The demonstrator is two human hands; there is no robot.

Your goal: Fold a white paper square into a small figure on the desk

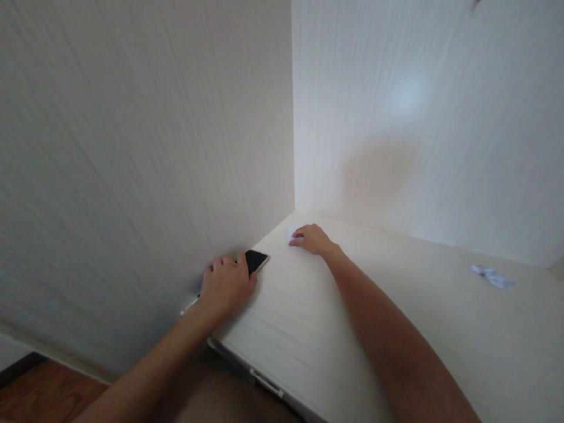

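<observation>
My left hand (227, 282) is closed over a black smartphone (255, 259) at the left edge of the pale board surface, against the side panel. The far end of the phone shows beyond my fingers; the rest is covered. Farther back, near the corner, my right hand (312, 238) has its fingers drawn together on a small flat white tissue (291, 234). Part of the tissue sticks out to the left of the fingertips and lies on the board, and the rest is hidden under the hand.
A crumpled white scrap (491, 276) lies on the pale board (299, 329) to the right. A tall panel (176, 129) rises on the left and a back panel (423, 141) behind. A metal fitting (267, 383) runs along the front edge. Wooden floor (48, 390) shows lower left.
</observation>
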